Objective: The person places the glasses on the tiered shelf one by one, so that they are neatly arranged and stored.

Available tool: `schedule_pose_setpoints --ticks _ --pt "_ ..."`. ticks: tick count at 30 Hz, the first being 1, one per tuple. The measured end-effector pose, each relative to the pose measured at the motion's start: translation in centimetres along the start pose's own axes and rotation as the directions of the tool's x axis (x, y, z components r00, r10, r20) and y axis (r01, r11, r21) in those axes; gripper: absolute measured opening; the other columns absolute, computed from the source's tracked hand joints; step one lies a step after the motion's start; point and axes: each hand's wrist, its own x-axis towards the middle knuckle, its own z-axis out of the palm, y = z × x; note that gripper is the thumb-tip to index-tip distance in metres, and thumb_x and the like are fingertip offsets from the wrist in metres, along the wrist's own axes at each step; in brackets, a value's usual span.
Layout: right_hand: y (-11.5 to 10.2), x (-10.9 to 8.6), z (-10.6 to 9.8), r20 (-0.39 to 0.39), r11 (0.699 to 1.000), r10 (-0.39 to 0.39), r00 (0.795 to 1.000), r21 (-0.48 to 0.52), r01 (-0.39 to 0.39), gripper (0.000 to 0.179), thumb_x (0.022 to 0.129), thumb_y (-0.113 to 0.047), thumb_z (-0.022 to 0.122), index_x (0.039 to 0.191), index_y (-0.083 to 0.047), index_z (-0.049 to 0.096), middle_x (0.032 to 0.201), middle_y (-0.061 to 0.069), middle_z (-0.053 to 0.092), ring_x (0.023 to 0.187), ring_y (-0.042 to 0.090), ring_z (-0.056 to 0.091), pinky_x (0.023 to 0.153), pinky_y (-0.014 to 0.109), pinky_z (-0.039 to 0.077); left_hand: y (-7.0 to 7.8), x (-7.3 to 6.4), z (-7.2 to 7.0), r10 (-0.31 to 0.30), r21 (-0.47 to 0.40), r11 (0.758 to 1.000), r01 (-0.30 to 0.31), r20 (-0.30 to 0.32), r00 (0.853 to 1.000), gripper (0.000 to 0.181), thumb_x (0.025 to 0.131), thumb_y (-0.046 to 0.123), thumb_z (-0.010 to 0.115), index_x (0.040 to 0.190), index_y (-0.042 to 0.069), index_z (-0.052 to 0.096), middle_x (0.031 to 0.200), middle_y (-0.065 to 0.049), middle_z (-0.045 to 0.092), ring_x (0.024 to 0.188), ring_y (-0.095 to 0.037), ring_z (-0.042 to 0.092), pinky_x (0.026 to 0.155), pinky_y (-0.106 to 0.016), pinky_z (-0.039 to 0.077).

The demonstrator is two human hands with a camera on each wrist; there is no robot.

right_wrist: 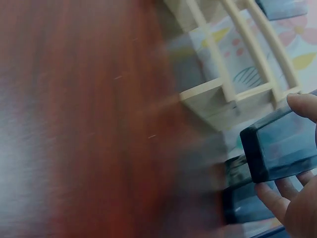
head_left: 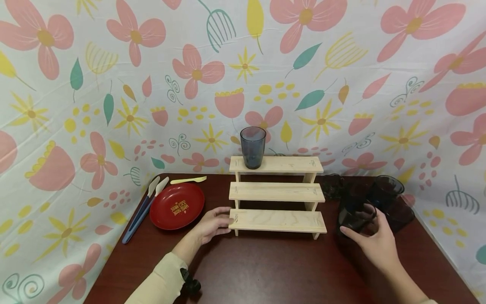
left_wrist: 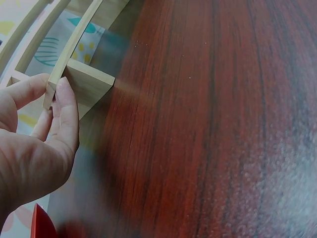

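My left hand (head_left: pixel 213 224) pinches the left end of the lowest board of a three-step wooden display rack (head_left: pixel 279 220). In the left wrist view, fingers (left_wrist: pixel 67 106) lie on both faces of that board end. On the rack's top step, toward its left, stands a bluish see-through drinking glass (head_left: pixel 253 148). To the right of the rack my right hand (head_left: pixel 379 242) grips a dark tinted glass (right_wrist: pixel 285 144), thumb on one side and fingers on the other. In the right wrist view this glass is tilted, its thick base toward the rack.
More dark glasses (head_left: pixel 386 192) stand behind and beside the right hand, partly hidden. A dark glass object (head_left: pixel 332 185) sits near the rack's right side. At left lie a red plate (head_left: pixel 177 206), two blue-handled knives (head_left: pixel 142 211) and a yellow fork (head_left: pixel 188 180). Flowered cloth (head_left: pixel 235 76) hangs behind.
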Motion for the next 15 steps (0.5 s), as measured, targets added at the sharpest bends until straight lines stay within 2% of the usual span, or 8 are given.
schedule_pose_setpoints --ticks 6,10,15 --pt "-2.7 1.7 -1.0 0.010 0.998 -0.068 0.998 0.019 0.068 0.095 0.082 -0.021 0.092 0.158 -0.015 0.035 0.130 0.009 0.061 0.093 -0.002 0.058 0.069 0.013 0.047 0.0 0.0 0.1 0.002 -0.001 1.000 -0.002 -0.004 1.000 0.061 0.093 0.005 0.073 0.147 -0.003 0.046 0.121 -0.019 0.064 0.093 -0.022 0.070 0.080 -0.035 0.060" --pt "-4.3 3.0 -1.6 0.019 0.995 -0.092 0.996 0.042 0.091 0.095 0.082 -0.020 0.091 0.159 -0.017 0.035 0.132 0.011 0.060 0.098 -0.003 0.058 0.075 0.012 0.046 0.0 -0.1 0.2 0.005 0.002 1.000 -0.005 -0.006 1.000 0.061 0.093 0.004 0.072 0.147 -0.003 0.046 0.120 -0.019 0.064 0.093 -0.022 0.070 0.080 -0.035 0.060" --pt "-6.3 5.0 -2.0 0.042 0.997 -0.075 0.996 0.037 0.074 0.095 0.084 -0.026 0.090 0.160 -0.020 0.033 0.136 0.010 0.053 0.104 -0.005 0.052 0.076 0.013 0.045 0.1 -0.2 0.2 0.007 0.009 1.000 -0.007 -0.008 1.000 0.060 0.094 0.004 0.072 0.147 -0.004 0.046 0.121 -0.019 0.064 0.093 -0.022 0.070 0.080 -0.035 0.060"
